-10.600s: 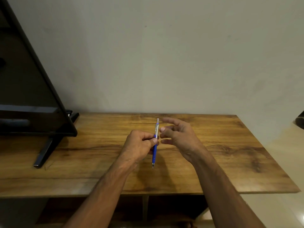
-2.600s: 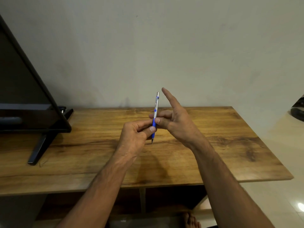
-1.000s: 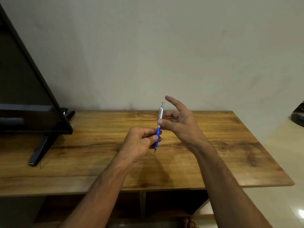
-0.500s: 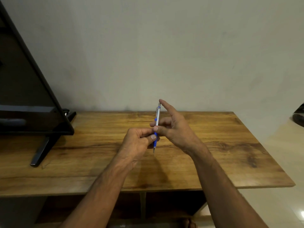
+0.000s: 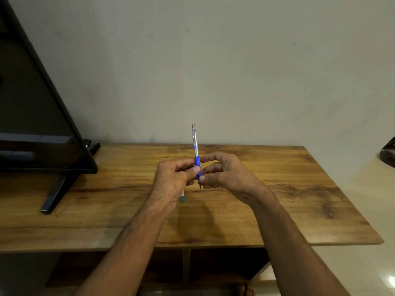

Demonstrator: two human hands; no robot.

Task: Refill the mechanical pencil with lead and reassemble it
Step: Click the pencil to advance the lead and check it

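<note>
A mechanical pencil (image 5: 195, 144) with a silver barrel and blue grip stands nearly upright above the wooden table (image 5: 299, 189), tip down, metal cap on top. My left hand (image 5: 173, 180) pinches the blue grip between thumb and fingers. My right hand (image 5: 224, 174) touches the grip and the metal tip from the right with its thumb and fingertips. A small white and teal object (image 5: 182, 197), perhaps the lead case, lies on the table just under my left hand, mostly hidden.
A black flat screen (image 5: 42, 129) on a slanted foot stands on the table's left end. A plain wall rises right behind the table. A dark object (image 5: 388, 152) sits at the far right edge. Open shelves lie below the tabletop.
My right hand's index finger has come off the pencil's top cap and dropped to the grip and tip. The pencil stays upright in my left hand.
</note>
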